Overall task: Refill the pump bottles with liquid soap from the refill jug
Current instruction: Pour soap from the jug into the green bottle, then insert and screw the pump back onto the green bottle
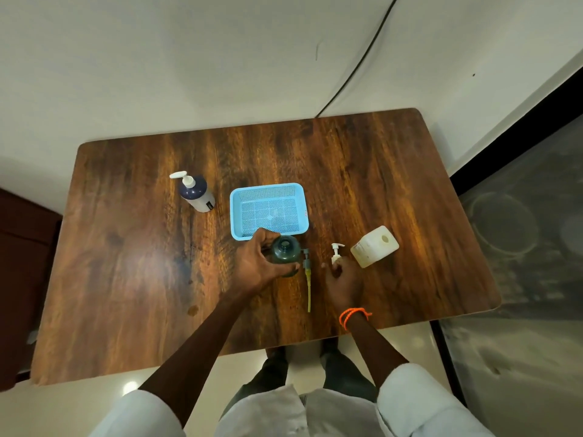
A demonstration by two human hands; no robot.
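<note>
My left hand [257,263] grips a dark green bottle [285,250] from its left side; the bottle stands upright just in front of the basket and its neck is open. Its grey pump with a yellow dip tube [308,280] lies flat on the table to the right of it. My right hand [342,280] has its fingers curled round the lower part of a small white pump bottle [336,251], whose body is hidden under the hand. The cream refill jug [375,247] stands just right of that hand, apart from it.
A blue plastic basket [268,189] with nothing in it sits mid-table behind the green bottle. A navy-and-white pump bottle [197,193] stands at the back left. The wooden table [126,263] has its near edge close to my body. A black cable [356,67] runs down the wall behind.
</note>
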